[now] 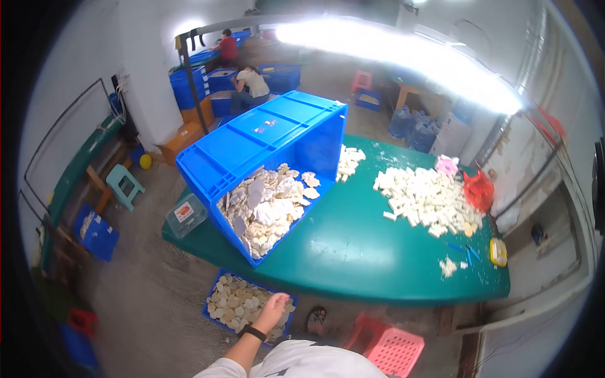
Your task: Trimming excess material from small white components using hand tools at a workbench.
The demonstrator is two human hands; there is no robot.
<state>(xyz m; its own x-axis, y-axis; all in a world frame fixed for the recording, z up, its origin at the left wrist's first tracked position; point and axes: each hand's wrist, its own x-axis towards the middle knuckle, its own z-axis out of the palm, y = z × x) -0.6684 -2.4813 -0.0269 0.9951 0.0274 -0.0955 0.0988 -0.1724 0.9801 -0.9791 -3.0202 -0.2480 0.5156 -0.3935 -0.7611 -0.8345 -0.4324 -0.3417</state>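
My left hand (273,311), with a dark band on its wrist, is held over a shallow blue bin (207,309) on the floor. Its fingers look drawn together; whatever they may hold is too small to make out. Flat, pale, irregular pieces (236,302) fill that bin. Above it, on the green table (315,252), a large blue crate (265,129) lies tipped on its side, its open side toward me. A heap of similar whitish flat pieces (268,205) lies inside. My right hand does not show.
Small white blocks (422,195) are piled on the table's right, by a red plastic bag (479,192), blue-handled pliers (469,255) and a yellow box (498,252). A clear lidded box (187,216) stands at the left edge. Beside me is a pink stool (397,349). Two people work behind.
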